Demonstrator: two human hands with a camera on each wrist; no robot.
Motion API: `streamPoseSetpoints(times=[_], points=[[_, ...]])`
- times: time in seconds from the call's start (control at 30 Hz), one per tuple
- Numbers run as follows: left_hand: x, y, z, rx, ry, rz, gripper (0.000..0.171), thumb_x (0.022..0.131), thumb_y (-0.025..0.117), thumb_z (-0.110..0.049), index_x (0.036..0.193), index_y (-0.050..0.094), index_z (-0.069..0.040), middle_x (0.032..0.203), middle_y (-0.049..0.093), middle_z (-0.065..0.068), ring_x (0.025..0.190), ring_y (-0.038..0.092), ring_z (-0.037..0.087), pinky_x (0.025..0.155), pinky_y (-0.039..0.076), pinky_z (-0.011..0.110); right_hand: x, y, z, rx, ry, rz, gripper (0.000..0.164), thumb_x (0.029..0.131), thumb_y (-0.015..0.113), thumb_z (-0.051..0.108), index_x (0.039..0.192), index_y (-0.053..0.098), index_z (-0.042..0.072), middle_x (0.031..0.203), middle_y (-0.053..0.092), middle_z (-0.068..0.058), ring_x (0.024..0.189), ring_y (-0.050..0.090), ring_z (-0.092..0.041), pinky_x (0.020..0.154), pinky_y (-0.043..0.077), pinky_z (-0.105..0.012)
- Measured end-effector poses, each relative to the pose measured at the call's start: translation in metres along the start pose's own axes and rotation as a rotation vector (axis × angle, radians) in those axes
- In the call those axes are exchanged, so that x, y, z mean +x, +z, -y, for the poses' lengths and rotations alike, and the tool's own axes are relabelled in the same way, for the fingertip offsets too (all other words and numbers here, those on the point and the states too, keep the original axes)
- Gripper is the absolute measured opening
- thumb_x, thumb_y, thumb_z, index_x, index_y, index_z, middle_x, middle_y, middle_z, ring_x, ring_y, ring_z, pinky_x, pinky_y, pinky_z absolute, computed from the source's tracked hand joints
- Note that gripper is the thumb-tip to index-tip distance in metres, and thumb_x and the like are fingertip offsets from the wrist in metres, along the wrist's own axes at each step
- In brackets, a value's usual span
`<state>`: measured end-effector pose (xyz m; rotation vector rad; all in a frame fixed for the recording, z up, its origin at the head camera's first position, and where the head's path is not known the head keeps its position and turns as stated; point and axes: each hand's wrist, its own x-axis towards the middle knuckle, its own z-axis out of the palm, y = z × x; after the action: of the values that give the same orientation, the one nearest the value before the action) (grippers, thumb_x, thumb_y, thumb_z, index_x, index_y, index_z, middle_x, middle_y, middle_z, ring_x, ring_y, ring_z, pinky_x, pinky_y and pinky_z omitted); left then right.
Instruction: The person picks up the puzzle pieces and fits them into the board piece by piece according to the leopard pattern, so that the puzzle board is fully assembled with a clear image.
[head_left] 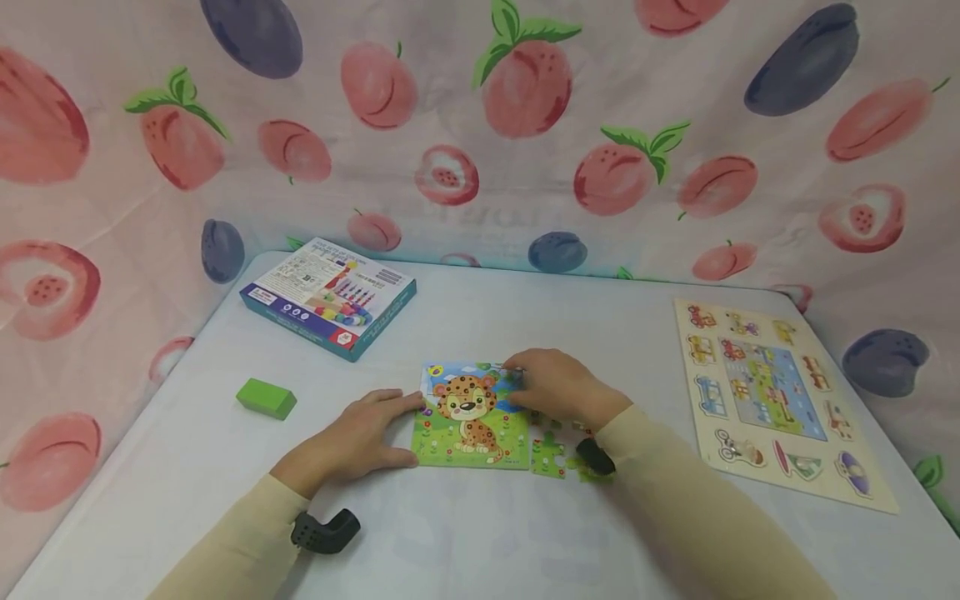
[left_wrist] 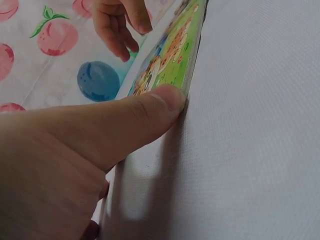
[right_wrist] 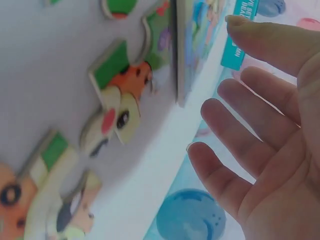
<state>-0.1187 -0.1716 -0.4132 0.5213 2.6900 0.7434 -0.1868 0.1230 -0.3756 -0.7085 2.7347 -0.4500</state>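
A square picture board with a spotted leopard cub on grass lies flat on the white table. My left hand rests at its left side, index fingertip by the left edge. The left wrist view shows the thumb laid straight against the corner of the board. Over the upper right corner hovers my right hand, hiding that corner in the head view. Loosely bent and holding nothing, its fingers face the board's edge in the right wrist view. Loose jigsaw pieces lie beside the board, partly under my right wrist.
A flat teal and white box lies at the back left, with a green block in front of it. At the right is a wooden vehicle puzzle board. A fruit-print cloth hangs behind the table.
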Motion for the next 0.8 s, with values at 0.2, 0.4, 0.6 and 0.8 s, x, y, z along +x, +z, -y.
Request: streamPoseSetpoints(times=[0.2, 0.4, 0.6, 0.8], points=[[0.000, 0.000, 0.000, -0.006, -0.008, 0.007, 0.077, 0.082, 0.083, -0.033, 0.149, 0.050, -0.015, 0.152, 0.041, 0.019, 0.141, 0.034, 0.040, 0.110, 0.033, 0.060, -0.015, -0.007, -0.012, 0.057, 0.018, -0.028, 0.050, 0.094, 0.067, 0.024, 0.140, 0.058, 0.009, 0.140, 0.057, -0.010, 0.130, 0.051, -0.033, 0.105, 0.043, -0.051], [0.000, -0.002, 0.001, 0.006, 0.008, 0.002, 0.076, 0.082, 0.083, -0.034, 0.148, 0.050, -0.014, 0.151, 0.043, 0.019, 0.141, 0.035, 0.040, 0.110, 0.033, 0.060, -0.026, -0.009, -0.028, 0.040, 0.017, -0.045, 0.050, 0.093, 0.070, 0.021, 0.139, 0.058, 0.004, 0.139, 0.058, -0.014, 0.129, 0.052, -0.035, 0.106, 0.042, -0.051], [-0.001, -0.003, 0.000, 0.010, 0.023, 0.000, 0.075, 0.082, 0.083, -0.034, 0.147, 0.052, -0.012, 0.149, 0.045, 0.020, 0.139, 0.036, 0.041, 0.109, 0.035, 0.060, -0.033, -0.006, -0.035, 0.043, 0.078, -0.013, 0.052, 0.090, 0.074, 0.022, 0.137, 0.060, 0.005, 0.139, 0.058, -0.013, 0.132, 0.049, -0.035, 0.109, 0.039, -0.052], [-0.001, -0.003, -0.001, 0.012, 0.010, -0.001, 0.076, 0.082, 0.083, -0.033, 0.148, 0.051, -0.013, 0.150, 0.044, 0.020, 0.140, 0.036, 0.041, 0.109, 0.034, 0.060, -0.038, 0.002, -0.046, 0.047, 0.067, -0.001, 0.055, 0.087, 0.078, 0.024, 0.134, 0.061, 0.003, 0.135, 0.060, -0.012, 0.130, 0.050, -0.035, 0.109, 0.039, -0.052]])
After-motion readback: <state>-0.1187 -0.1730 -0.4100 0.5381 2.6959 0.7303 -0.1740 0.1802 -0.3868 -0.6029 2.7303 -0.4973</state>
